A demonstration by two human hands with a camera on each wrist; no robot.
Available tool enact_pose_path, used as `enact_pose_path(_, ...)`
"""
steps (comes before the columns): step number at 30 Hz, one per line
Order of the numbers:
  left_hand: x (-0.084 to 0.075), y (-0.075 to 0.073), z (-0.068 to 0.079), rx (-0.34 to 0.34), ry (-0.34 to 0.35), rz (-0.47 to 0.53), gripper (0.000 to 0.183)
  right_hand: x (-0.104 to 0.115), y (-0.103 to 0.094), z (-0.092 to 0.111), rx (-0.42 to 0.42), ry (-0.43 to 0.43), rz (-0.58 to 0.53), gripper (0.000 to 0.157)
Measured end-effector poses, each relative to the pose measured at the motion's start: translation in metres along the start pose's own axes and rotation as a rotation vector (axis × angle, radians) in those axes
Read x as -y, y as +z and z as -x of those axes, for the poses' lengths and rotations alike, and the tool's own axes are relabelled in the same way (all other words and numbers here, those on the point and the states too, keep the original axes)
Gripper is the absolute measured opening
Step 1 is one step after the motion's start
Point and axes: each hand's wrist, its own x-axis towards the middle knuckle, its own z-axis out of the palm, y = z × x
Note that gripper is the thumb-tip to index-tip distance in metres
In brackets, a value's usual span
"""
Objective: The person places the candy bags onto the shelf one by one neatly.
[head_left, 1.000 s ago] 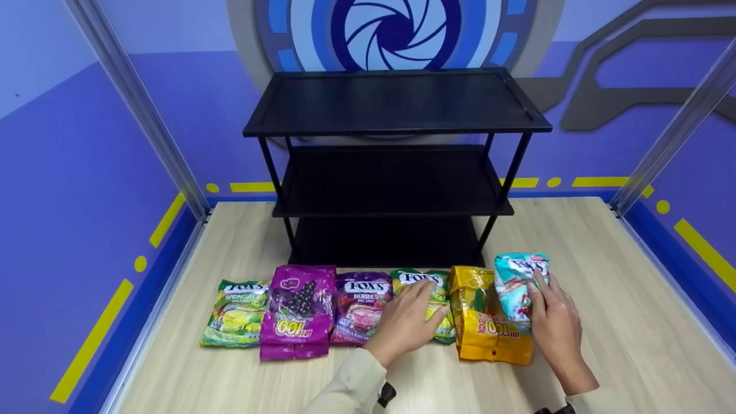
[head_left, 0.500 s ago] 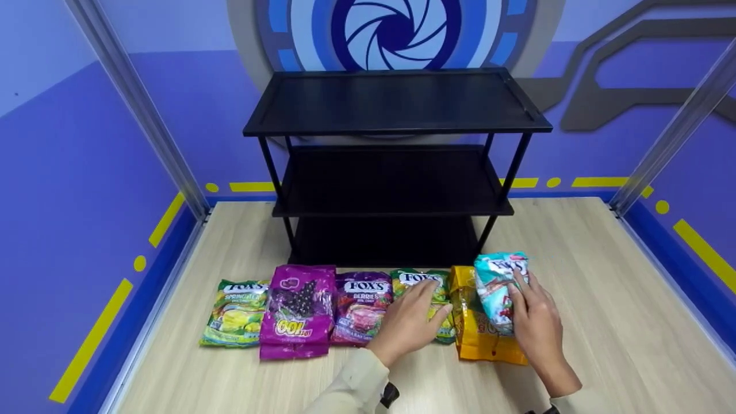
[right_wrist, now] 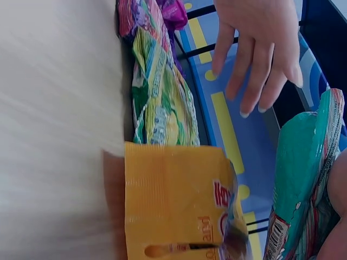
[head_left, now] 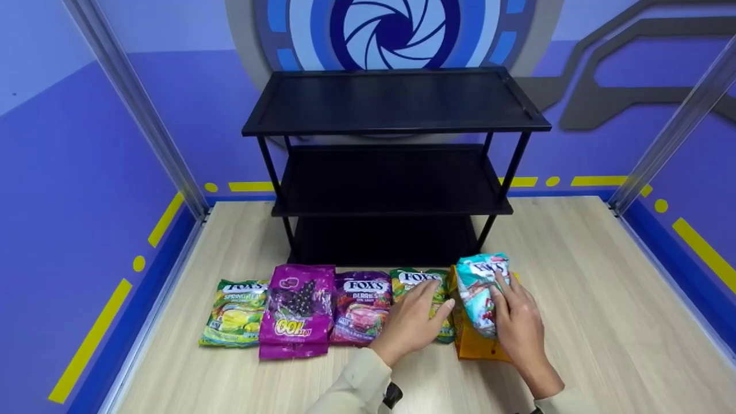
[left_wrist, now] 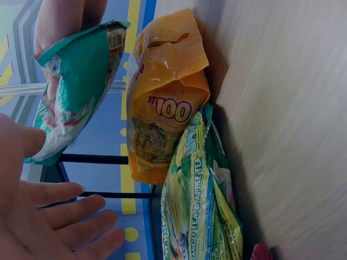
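Two hands over a row of candy bags—six bags in all, one of them lifted.
The right hand [head_left: 520,322] is clamped on one teal FOX'S bag [head_left: 479,287], holding it tilted above the one orange bag [head_left: 474,346] at the row's right end, apart from it; the left hand [head_left: 411,322] has its fingers extended and slightly apart, hovering over a green bag [head_left: 415,278] and holding nothing. Five bags lie side by side on one wooden tabletop [head_left: 609,322]: from left, a second green bag [head_left: 236,315], one bright purple bag [head_left: 296,310], one dark purple berries bag [head_left: 361,310], then the hovered-over green one and the orange—printed wrappers hide their contents. Behind them stands one black rack [head_left: 397,103] with three shelves.
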Motion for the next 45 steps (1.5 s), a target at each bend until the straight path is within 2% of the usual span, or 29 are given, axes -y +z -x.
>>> enact_pose_path(6,-0.002,0.0,-0.003,0.006,-0.03,0.052,0.071,0.006,0.005,0.003,-0.001,-0.032,-0.013,0.045)
enact_pose_path(17,-0.003,0.001,-0.004,-0.043,-0.062,0.177,0.078,0.014,0.016,0.007,-0.011,-0.093,0.008,0.043)
enact_pose_path(23,-0.001,0.0,-0.008,-0.122,-0.02,0.285,0.07,0.016,0.022,0.01,-0.006,-0.1,-0.003,0.044)
enact_pose_path(29,-0.002,-0.002,-0.013,-0.169,-0.07,0.445,0.07,0.019,0.027,0.013,-0.018,-0.128,-0.002,0.043)
enact_pose_path(32,-0.003,-0.003,-0.014,-0.2,-0.079,0.503,0.064,0.02,0.029,0.015,-0.027,-0.142,0.002,0.043)
enact_pose_path(37,-0.003,-0.003,-0.014,-0.215,-0.069,0.558,0.054,0.023,0.03,0.017,-0.005,-0.141,0.014,0.043)
enact_pose_path(41,-0.003,-0.004,-0.014,-0.226,-0.049,0.569,0.044,0.025,0.03,0.018,0.018,-0.123,0.019,0.044)
enact_pose_path(45,-0.002,-0.003,-0.015,-0.249,-0.033,0.57,0.037,0.025,0.032,0.019,0.006,-0.128,0.009,0.045)
